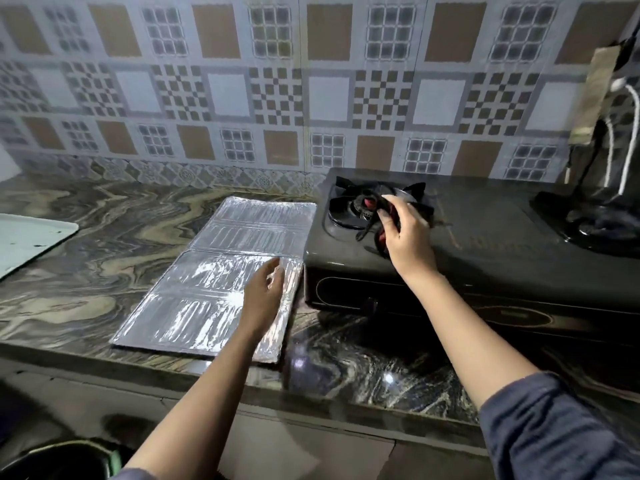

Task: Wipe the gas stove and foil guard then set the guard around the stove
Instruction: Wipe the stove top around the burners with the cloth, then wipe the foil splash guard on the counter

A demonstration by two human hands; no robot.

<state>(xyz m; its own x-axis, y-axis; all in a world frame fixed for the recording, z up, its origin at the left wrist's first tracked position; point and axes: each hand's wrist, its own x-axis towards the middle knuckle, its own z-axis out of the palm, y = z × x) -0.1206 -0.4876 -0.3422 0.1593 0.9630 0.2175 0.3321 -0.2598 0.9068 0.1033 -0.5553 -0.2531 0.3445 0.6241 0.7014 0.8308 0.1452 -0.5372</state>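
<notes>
Right hand (403,225) grip holding dark cloth (382,216) over stove (485,244) burner, left hand (265,292) grip wide above flat foil guard (221,271)

my right hand (403,225) covers most of the cloth (381,216) and part of the burner (363,206). stove (485,244) runs off the right edge. white tray (27,237) cut at the left edge. dark thing bottom-left, can't tell what.

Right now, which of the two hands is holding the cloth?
The right hand, over the gas stove by the burner, pinches a dark and red cloth. The left hand is open and empty above the flat foil guard.
</notes>
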